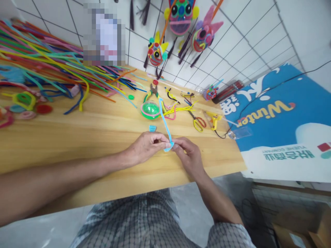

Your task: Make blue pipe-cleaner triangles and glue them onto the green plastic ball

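Observation:
Both my hands pinch a light-blue pipe cleaner (pixel 165 122) above the front part of the wooden table. Its lower end is bent into a small loop between my fingertips, and its long tail points away from me. My left hand (pixel 144 146) grips the loop from the left with thumb and forefinger. From the right, my right hand (pixel 190 155) closes on the same loop. Just beyond my left hand lies a small bundle of short light-blue pieces (pixel 152 128). A green half-shell with a pink rim (pixel 150 110) stands behind it, close to the tail.
Pliers (pixel 154 90), scissors (pixel 199 122) and a yellow glue gun (pixel 215 121) lie across the table (pixel 103 137). Many coloured pipe cleaners (pixel 59 65) are heaped at the left. Decorated masks (pixel 156 53) hang on the tiled wall. A blue printed board (pixel 281 106) stands at the right.

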Demonstrator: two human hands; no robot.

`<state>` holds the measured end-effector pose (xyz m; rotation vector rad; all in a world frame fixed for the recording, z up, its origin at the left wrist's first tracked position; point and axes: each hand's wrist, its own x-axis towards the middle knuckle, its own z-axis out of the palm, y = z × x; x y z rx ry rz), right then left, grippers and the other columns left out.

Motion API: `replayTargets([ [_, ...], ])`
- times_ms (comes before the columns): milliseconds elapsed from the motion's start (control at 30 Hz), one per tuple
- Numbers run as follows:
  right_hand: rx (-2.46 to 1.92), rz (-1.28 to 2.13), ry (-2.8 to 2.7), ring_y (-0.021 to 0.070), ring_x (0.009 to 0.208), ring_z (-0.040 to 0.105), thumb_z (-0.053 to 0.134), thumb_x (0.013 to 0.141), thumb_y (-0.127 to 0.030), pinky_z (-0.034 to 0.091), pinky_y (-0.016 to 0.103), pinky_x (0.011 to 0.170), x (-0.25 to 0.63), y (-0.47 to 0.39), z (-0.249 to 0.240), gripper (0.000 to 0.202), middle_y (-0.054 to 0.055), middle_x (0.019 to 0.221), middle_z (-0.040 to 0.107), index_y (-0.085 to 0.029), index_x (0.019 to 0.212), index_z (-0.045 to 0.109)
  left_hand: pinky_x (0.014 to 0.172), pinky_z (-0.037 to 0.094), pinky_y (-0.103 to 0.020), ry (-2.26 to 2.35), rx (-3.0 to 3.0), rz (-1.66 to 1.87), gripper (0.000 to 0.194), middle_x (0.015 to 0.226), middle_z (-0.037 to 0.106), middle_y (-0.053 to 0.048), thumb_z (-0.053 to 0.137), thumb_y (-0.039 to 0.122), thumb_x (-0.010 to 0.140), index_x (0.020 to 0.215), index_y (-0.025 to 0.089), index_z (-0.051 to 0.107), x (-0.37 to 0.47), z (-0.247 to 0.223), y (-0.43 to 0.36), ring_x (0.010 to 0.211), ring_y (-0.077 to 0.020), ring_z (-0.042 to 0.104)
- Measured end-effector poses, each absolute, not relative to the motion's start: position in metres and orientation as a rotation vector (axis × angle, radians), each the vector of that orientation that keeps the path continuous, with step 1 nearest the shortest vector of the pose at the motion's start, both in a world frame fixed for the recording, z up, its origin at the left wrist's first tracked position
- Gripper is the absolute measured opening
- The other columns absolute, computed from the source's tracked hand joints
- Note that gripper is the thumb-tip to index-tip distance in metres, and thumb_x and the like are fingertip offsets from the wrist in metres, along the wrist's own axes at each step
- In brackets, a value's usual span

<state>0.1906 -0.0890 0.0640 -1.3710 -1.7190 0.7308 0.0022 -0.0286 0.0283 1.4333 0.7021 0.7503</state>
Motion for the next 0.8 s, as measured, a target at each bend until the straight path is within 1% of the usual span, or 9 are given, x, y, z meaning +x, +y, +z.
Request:
replayTargets([
  [67,-1.333,0.645,-1.815,0.0167,0.082,0.066,0.063,0.092,-0.020,0.052,0.031,0.075,0.190,-0.094,0.065,0.021,0.003,0.093,0.075,-0.028,0.105,0.078,0.062,0.041,-0.024,0.713,1.493,0.761,0.025,0.072,0.069,0.001,0.068,0.039,0.086,0.077,0.017,0.074,0.001,0.027,-0.031,0.066,-0.0124,0.056],
  [133,-1.323,0.590,-1.857,0.0176,0.082,0.067,0.062,0.092,-0.018,0.053,0.032,0.074,0.189,-0.096,0.063,0.024,0.004,0.092,0.075,-0.029,0.107,0.078,0.060,0.039,-0.024,0.727,1.536,0.757,0.024,0.069,0.068,0.001,0.068,0.038,0.086,0.076,0.017,0.074,0.001,0.028,-0.032,0.063,-0.0121,0.054],
  [267,-1.347,0.615,-1.820,0.0189,0.081,0.067,0.064,0.092,-0.021,0.053,0.033,0.074,0.189,-0.095,0.059,0.022,0.003,0.090,0.075,-0.031,0.103,0.080,0.057,0.036,-0.024,0.754,1.556,0.736,0.023,0.066,0.067,0.001,0.069,0.036,0.086,0.074,0.018,0.075,0.000,0.027,-0.032,0.060,-0.0120,0.052],
  [400,-1.395,0.698,-1.703,0.0176,0.076,0.065,0.068,0.090,-0.023,0.052,0.032,0.072,0.189,-0.093,0.055,0.018,0.002,0.087,0.074,-0.030,0.103,0.079,0.062,0.040,-0.023,0.740,1.475,0.748,0.020,0.072,0.071,0.001,0.072,0.036,0.083,0.074,0.018,0.075,0.001,0.025,-0.031,0.065,-0.0128,0.056],
  [467,-1.402,0.702,-1.652,0.0173,0.076,0.065,0.068,0.090,-0.024,0.051,0.031,0.072,0.189,-0.091,0.052,0.018,0.002,0.085,0.073,-0.029,0.103,0.079,0.064,0.041,-0.024,0.717,1.389,0.726,0.018,0.074,0.071,0.001,0.073,0.036,0.081,0.078,0.018,0.075,0.002,0.023,-0.031,0.068,-0.0132,0.058],
  [567,-1.404,0.686,-1.628,0.0168,0.075,0.064,0.068,0.090,-0.024,0.051,0.031,0.072,0.190,-0.090,0.049,0.019,0.001,0.085,0.073,-0.030,0.104,0.079,0.061,0.039,-0.023,0.670,1.321,0.693,0.018,0.073,0.067,0.002,0.075,0.034,0.078,0.085,0.018,0.075,0.004,0.022,-0.031,0.065,-0.0119,0.054],
  [633,-1.405,0.702,-1.620,0.0166,0.076,0.064,0.067,0.091,-0.025,0.050,0.031,0.073,0.190,-0.090,0.048,0.019,0.001,0.086,0.073,-0.030,0.105,0.079,0.061,0.039,-0.023,0.658,1.301,0.699,0.018,0.072,0.066,0.003,0.075,0.033,0.077,0.086,0.017,0.075,0.004,0.022,-0.031,0.064,-0.0109,0.052],
  [800,-1.408,0.790,-1.538,0.0182,0.078,0.065,0.070,0.089,-0.029,0.052,0.033,0.076,0.190,-0.091,0.044,0.017,0.003,0.086,0.073,-0.029,0.104,0.079,0.072,0.046,-0.026,0.690,1.205,0.675,0.019,0.079,0.072,0.000,0.076,0.035,0.077,0.081,0.017,0.075,0.004,0.022,-0.030,0.074,-0.0137,0.061],
])
